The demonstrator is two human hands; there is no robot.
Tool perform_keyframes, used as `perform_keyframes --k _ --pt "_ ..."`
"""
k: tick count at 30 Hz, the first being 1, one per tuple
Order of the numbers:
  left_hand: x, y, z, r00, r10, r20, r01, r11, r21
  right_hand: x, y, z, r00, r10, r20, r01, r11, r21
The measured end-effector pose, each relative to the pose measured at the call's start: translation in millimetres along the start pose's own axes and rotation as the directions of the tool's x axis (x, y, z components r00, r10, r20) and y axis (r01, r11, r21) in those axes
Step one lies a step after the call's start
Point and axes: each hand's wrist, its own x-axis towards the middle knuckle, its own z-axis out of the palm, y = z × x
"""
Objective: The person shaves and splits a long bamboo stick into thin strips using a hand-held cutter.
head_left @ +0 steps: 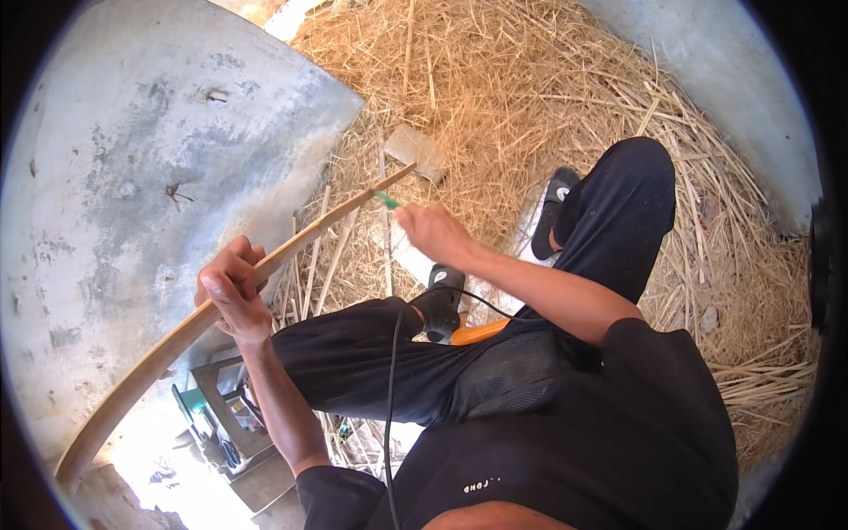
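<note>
A long, narrow strip that looks like split bamboo [307, 234] slants across the view, its near end at the lower left and its thin tip over the straw. My left hand [237, 291] is wrapped round it partway along, fingers closed. Close to its far tip, my right hand [436, 235] is closed on a small green object [386, 200]. This green object touches or nearly touches the strip. What else it consists of is hidden by my fingers or too small to make out.
Straw-like shavings [503, 97] cover the floor ahead and to the right. A pale, stained wall [132, 150] stands at left. A flat block [412, 150] lies beyond the strip's tip. Between my legs is an orange object [480, 331]. A black cable [391, 389] runs down my front. A crate-like stand [238, 442] holds odds and ends.
</note>
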Motion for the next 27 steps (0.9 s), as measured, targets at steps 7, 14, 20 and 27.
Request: perform_keyframes --k 7,14,20,27 --pt "-4.3 -0.1 -0.6 1.000 0.012 0.016 -0.012 0.999 -0.036 -4.4 -5.1 0.0 0.980 -0.198 0.018 0.195 0.976 0.100" --pt "-2.7 3.8 0.0 0.988 0.149 0.048 -0.152 0.985 0.086 -7.5 -24.3 -23.8 0.997 0.020 0.080 -0.026 0.997 0.071" --pt "-2.2 7.2 2.7 0.980 0.160 0.117 -0.166 0.985 0.043 -23.5 -27.3 -20.1 0.998 0.006 0.068 -0.007 1.000 0.016" --pt "-0.7 5.9 4.7 0.977 0.182 0.113 -0.193 0.976 0.095 -16.3 -16.1 -19.0 0.986 -0.072 0.149 0.058 0.993 0.099"
